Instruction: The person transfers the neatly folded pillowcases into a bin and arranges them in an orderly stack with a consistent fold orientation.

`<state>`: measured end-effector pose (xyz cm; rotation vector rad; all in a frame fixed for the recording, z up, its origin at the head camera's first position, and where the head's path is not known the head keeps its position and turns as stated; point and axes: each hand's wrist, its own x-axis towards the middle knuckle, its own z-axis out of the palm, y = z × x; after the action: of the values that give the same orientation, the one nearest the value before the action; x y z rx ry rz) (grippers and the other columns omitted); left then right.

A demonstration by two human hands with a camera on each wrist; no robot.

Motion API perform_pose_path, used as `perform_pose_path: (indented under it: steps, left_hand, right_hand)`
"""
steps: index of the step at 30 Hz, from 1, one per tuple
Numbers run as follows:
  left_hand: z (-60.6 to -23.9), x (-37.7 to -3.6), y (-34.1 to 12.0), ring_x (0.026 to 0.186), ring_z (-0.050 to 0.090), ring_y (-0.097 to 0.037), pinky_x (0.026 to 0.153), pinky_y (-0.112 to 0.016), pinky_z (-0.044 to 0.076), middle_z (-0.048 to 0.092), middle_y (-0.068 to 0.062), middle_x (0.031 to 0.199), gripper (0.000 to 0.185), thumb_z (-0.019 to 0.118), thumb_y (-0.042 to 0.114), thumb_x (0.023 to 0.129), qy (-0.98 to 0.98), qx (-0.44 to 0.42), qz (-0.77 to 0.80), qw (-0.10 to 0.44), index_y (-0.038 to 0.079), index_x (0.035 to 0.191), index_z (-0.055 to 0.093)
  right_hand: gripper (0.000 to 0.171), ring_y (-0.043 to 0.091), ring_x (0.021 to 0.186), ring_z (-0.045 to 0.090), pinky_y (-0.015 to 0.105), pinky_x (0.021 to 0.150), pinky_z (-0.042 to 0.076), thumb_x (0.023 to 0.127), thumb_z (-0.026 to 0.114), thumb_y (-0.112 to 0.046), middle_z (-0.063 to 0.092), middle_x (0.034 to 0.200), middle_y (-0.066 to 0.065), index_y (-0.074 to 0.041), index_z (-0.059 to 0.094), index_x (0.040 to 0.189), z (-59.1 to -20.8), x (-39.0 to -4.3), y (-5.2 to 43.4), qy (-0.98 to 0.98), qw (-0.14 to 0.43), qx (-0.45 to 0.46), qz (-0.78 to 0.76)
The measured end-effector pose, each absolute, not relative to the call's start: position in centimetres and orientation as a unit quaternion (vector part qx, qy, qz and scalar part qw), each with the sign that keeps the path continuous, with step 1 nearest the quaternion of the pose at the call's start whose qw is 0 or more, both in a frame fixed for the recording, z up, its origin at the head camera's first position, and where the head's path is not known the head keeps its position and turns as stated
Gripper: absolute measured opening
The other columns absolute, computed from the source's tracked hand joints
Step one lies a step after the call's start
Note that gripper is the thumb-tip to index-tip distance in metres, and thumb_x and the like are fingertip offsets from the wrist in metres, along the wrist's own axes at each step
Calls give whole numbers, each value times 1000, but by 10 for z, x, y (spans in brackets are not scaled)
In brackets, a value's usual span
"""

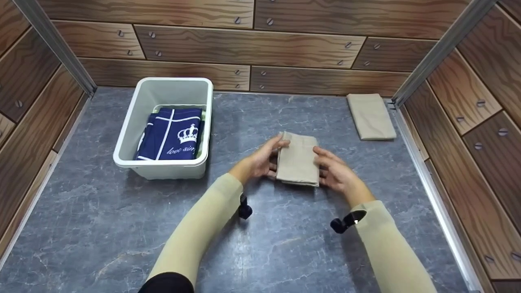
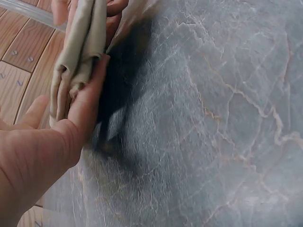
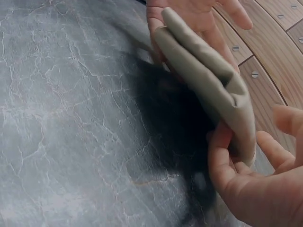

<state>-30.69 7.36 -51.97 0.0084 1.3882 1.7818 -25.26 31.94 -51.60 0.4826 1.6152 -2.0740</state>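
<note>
Between my two hands a folded beige cloth point(image 1: 299, 158) is held above the grey marbled surface. My left hand point(image 1: 260, 159) grips its left edge, and my right hand point(image 1: 340, 175) holds the opposite edge with the fingers around it. From the left wrist, the cloth's stacked folds point(image 2: 71, 80) appear edge-on beside the thumb. In the right wrist view, one finger lies beneath the thick folded cloth point(image 3: 213, 80) and others are at its far side. A dark shadow falls on the surface below it.
A white plastic bin point(image 1: 163, 163) stands at left, with folded navy fabric point(image 1: 169, 134) printed with a white crown inside. Another folded beige cloth point(image 1: 371, 116) lies at the back right. Wood-patterned walls point(image 1: 301, 49) enclose the back and sides, with metal rails along the edges.
</note>
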Motion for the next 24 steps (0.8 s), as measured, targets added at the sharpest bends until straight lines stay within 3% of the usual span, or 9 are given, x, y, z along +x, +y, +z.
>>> perform_pose_path:
  steps: [6,10,15,19,24]
  left_hand:
    - [-522,-310,74,120,55,-45,95,-59,51,33,-11,154,69,33,68,97,538,-5,729,423,28,154,38]
    - [-524,-312,77,122,54,-44,96,-59,50,37,-15,149,68,33,66,98,529,-19,740,415,27,152,41]
    - [-528,-312,84,117,57,-36,93,-53,52,46,-11,142,63,42,58,99,529,-24,739,416,20,149,45]
    - [-530,-310,87,107,63,-28,87,-49,57,54,-10,134,55,59,30,97,546,-7,736,400,17,148,44]
    - [-533,-307,87,99,65,-27,80,-46,61,49,-9,135,82,67,-13,81,579,21,726,370,22,151,42]
  right_hand:
    - [73,17,97,63,36,83,56,95,52,3,44,133,8,-19,24,159,-519,-251,319,602,226,161,-749]
    - [76,18,101,62,39,85,56,92,50,9,38,143,10,-17,25,158,-519,-249,320,604,232,153,-747]
    - [77,18,102,63,41,88,55,91,51,9,33,152,11,-18,25,158,-519,-248,323,604,242,147,-745]
    - [84,18,107,61,40,90,56,88,57,10,24,161,9,-20,23,159,-521,-249,323,612,246,131,-740]
    - [96,23,123,48,39,91,56,84,60,15,12,167,5,-23,18,161,-524,-249,324,625,249,107,-732]
